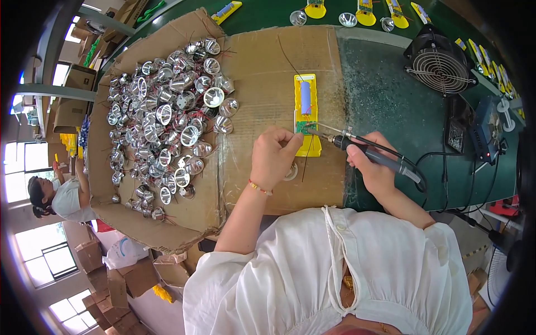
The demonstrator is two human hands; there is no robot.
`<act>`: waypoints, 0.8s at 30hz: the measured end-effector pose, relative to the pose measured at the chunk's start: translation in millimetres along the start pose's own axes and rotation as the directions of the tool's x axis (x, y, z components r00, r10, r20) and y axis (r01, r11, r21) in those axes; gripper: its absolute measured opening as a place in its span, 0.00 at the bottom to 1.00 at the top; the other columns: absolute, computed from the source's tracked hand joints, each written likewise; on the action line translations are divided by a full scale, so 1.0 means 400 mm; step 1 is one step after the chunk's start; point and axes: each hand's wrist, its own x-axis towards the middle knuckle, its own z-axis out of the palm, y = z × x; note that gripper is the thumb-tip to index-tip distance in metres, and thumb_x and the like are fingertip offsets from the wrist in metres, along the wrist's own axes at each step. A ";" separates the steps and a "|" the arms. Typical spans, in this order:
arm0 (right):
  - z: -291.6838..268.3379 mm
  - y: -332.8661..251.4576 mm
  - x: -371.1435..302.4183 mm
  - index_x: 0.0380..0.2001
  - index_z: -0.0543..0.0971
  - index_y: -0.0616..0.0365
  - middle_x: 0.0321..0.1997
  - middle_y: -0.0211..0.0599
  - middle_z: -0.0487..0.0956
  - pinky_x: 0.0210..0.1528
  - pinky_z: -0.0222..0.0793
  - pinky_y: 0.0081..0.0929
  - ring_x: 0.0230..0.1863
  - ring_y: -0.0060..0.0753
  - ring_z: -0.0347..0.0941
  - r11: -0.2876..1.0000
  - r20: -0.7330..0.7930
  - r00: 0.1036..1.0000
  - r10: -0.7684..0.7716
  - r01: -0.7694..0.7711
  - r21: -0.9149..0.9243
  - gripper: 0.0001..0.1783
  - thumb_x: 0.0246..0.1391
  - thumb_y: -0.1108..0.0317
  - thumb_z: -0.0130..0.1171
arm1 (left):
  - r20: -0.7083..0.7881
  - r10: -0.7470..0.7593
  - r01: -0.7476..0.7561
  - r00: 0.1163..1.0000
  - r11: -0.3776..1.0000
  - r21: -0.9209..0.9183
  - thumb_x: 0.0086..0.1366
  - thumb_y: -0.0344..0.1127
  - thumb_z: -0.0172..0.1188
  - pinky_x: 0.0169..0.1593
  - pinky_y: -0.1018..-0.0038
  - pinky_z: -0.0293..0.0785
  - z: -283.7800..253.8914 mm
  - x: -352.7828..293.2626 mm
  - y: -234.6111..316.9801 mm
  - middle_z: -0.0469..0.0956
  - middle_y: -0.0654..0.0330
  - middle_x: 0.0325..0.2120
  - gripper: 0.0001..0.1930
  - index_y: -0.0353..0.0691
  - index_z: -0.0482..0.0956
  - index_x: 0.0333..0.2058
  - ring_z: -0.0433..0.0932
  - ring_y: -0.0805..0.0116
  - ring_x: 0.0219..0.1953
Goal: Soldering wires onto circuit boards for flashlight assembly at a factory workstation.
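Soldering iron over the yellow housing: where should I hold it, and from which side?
Grip the soldering iron by its grey-and-black handle, coming from the right, as the right hand does. The long handle slants down to the right, giving fingers room; the slim metal tip points left toward the green circuit board and may be hot, so avoid that end.

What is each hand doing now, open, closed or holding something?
Left hand: fingers bent at the green circuit board; any grip cannot be told.
Right hand: closed, holding the soldering iron.
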 end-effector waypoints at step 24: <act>-0.051 -0.023 -0.027 0.31 0.71 0.63 0.21 0.34 0.74 0.24 0.66 0.16 0.22 0.19 0.70 0.999 -0.033 0.999 0.041 -0.040 0.028 0.07 0.49 0.72 0.56 | 0.058 0.192 -0.200 0.980 0.937 0.287 0.54 0.36 0.59 0.25 0.70 0.68 -0.043 -0.040 0.035 0.74 0.56 0.16 0.08 0.37 0.79 0.24 0.72 0.57 0.19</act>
